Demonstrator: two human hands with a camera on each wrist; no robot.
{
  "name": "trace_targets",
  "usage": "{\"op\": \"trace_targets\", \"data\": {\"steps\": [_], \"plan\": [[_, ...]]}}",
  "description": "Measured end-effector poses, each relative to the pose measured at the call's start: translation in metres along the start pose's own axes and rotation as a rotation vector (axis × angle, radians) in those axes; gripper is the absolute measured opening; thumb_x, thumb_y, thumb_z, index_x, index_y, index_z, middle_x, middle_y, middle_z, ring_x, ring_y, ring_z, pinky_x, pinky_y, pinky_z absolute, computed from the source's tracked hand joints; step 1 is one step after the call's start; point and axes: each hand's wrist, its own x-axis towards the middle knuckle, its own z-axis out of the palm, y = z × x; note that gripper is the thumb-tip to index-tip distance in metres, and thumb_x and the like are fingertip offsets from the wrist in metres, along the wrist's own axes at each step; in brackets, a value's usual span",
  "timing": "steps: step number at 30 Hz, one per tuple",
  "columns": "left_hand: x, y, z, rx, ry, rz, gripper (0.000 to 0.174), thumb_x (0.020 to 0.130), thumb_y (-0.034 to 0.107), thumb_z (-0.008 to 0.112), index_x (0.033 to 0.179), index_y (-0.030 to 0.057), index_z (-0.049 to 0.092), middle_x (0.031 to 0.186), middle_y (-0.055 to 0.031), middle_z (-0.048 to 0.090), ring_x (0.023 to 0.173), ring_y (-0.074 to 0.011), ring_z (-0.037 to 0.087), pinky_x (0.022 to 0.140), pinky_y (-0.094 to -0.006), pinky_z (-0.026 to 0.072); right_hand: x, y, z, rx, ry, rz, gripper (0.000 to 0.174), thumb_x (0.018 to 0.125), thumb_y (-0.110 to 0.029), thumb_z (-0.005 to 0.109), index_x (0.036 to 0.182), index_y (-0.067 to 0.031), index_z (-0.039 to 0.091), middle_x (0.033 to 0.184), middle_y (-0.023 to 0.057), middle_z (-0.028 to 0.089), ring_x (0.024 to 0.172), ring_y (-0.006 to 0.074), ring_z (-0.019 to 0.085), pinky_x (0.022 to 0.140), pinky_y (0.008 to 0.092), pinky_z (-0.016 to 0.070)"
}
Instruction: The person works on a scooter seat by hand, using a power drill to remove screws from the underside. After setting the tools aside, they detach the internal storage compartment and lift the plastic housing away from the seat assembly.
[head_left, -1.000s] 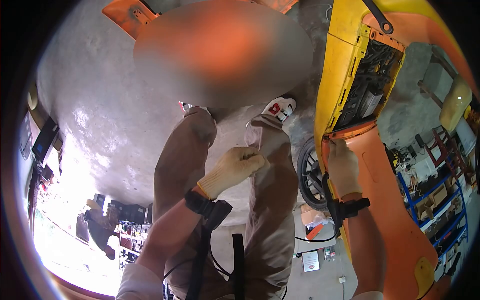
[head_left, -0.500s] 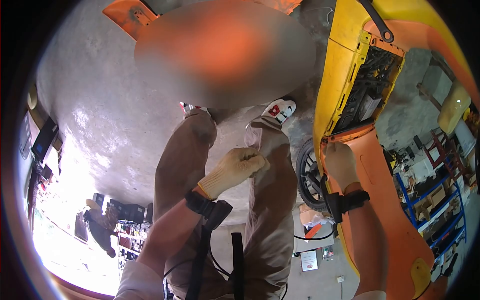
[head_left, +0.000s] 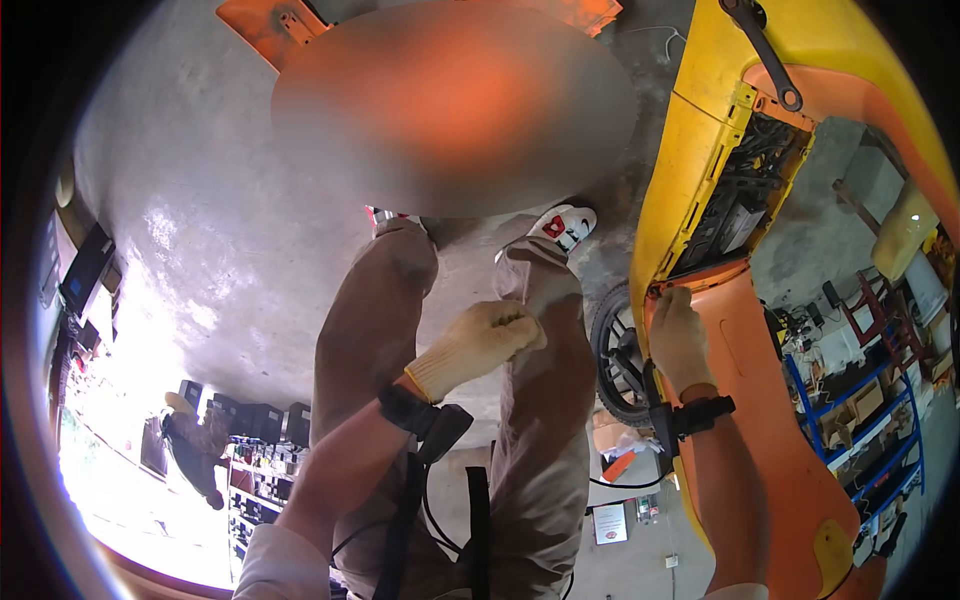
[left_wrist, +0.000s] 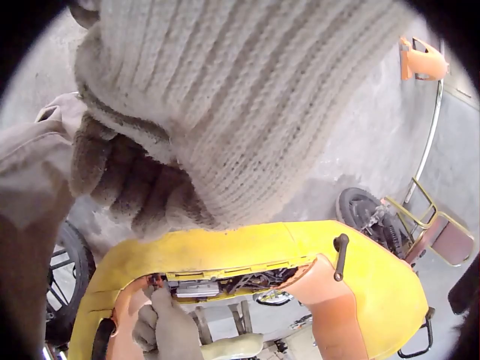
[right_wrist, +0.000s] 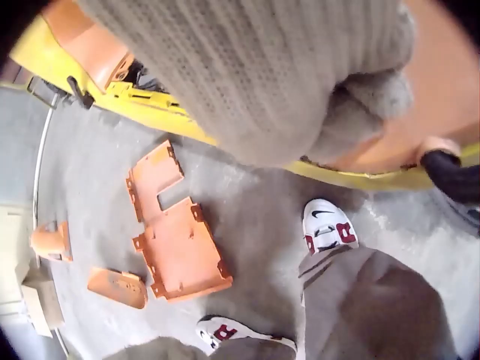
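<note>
Gloved and curled, my left hand [head_left: 475,345] is over the trouser leg [head_left: 545,370]; no object shows in it, and its bent fingers [left_wrist: 131,180] appear in the left wrist view. My gloved right hand [head_left: 680,335] is at the upper left corner of the orange panel [head_left: 760,390], just below the opening in the yellow body [head_left: 675,170]. In the left wrist view, the fingers of the right hand [left_wrist: 169,326] are bent at that corner by a small reddish part [left_wrist: 156,280]. Whether they pinch something is hidden. Dark parts and a grey box [head_left: 740,226] lie inside the opening.
A black crank-like arm [head_left: 770,60] juts over the body's top. A wheel [head_left: 618,350] stands beside the body. Orange panels [right_wrist: 184,251] lie on the floor near the shoes [right_wrist: 328,223]. A blue shelf [head_left: 870,430] is at the right, and a dim oval blur covers the top middle.
The view has shifted slightly, with the yellow body leaning more. My right hand's fingers have moved a little at the panel's corner; my left hand keeps its curled pose.
</note>
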Motion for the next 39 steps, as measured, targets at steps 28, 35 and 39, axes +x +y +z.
{"op": "trace_targets", "data": {"steps": [28, 35, 39], "plan": [[0.003, -0.003, 0.002, -0.019, -0.016, 0.056, 0.024, 0.094, 0.019, 0.054, 0.091, -0.0014, 0.067, 0.084, -0.005, 0.069, 0.072, -0.0084, 0.059, 0.068, -0.0244, 0.0503, -0.005, 0.007, 0.028, 0.08, 0.132, 0.011, 0.021, 0.1, -0.028, 0.045, 0.113, -0.0119, 0.048, 0.087, 0.0218, 0.068, 0.078, 0.0422, 0.065, 0.067, 0.0509, 0.0506], [0.003, -0.002, 0.007, -0.025, -0.003, 0.046, 0.024, 0.093, 0.019, 0.055, 0.089, -0.0013, 0.066, 0.086, -0.0059, 0.07, 0.071, -0.0083, 0.059, 0.068, -0.0248, 0.051, 0.011, 0.001, 0.001, 0.901, -0.314, 0.524, 0.033, 0.096, -0.027, 0.043, 0.086, 0.0014, 0.058, 0.089, 0.0252, 0.068, 0.08, 0.0441, 0.066, 0.069, 0.0502, 0.051], [0.003, -0.002, 0.004, -0.014, -0.001, 0.049, 0.022, 0.093, 0.018, 0.055, 0.087, -0.0016, 0.064, 0.083, -0.0052, 0.068, 0.07, -0.0089, 0.057, 0.067, -0.025, 0.0493, 0.007, -0.001, 0.008, 0.76, -0.231, 0.483, 0.029, 0.095, -0.024, 0.041, 0.095, -0.0008, 0.058, 0.092, 0.0251, 0.068, 0.085, 0.045, 0.065, 0.071, 0.0489, 0.0509]]}}
